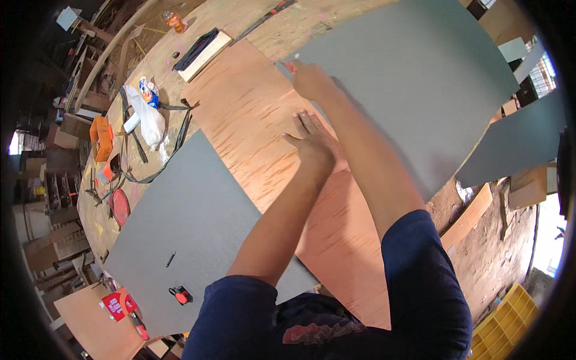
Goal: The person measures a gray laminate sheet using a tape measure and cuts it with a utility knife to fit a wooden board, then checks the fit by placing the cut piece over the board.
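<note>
My left hand lies flat, fingers spread, on a long reddish-brown wood veneer sheet. Farther up, my right hand is closed around a small red tool; most of it is hidden in the fist, so its kind does not show. That fist is at the left edge of a large grey sheet, where it meets the veneer. A second grey sheet lies left of the veneer, with a small dark pen-like stick and a black-and-red gadget on it.
Along the worktable's left side are a white plastic bag, black straps, an orange block-shaped object and a round red lid. A bottle stands at the far edge. A yellow crate is at lower right.
</note>
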Available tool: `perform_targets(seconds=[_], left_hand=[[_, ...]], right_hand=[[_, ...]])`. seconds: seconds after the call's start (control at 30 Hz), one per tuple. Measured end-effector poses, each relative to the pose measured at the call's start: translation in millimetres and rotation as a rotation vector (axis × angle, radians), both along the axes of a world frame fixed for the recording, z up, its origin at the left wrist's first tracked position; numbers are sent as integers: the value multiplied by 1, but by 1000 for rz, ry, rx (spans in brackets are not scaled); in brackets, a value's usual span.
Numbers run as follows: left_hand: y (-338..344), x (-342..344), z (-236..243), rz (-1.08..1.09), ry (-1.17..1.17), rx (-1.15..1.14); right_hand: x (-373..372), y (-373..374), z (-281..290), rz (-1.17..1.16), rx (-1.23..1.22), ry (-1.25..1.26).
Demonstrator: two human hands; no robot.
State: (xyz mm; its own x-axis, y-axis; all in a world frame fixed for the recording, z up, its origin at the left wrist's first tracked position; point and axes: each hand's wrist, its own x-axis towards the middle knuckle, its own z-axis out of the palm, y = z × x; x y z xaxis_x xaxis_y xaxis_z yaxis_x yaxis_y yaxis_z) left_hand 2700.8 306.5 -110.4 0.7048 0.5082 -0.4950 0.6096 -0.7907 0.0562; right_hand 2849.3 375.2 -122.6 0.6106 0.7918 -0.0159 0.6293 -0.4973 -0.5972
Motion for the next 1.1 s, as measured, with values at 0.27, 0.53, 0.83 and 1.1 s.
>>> perform_targets(seconds=[0.27,0.53,0.83,1.1], left_hand=[[6,0,-7,-108,25,45],[6,-7,-24,-153,-46,119],[4,1,23,-77,55,-50],[4,-1,10,-76,91,13]], right_hand=[[2,36,-7,27,-188,14],[-13,31,2,44,-185,24],[-26,-57,5,108,-255,16],[-65,-162,50,127,-370,153]])
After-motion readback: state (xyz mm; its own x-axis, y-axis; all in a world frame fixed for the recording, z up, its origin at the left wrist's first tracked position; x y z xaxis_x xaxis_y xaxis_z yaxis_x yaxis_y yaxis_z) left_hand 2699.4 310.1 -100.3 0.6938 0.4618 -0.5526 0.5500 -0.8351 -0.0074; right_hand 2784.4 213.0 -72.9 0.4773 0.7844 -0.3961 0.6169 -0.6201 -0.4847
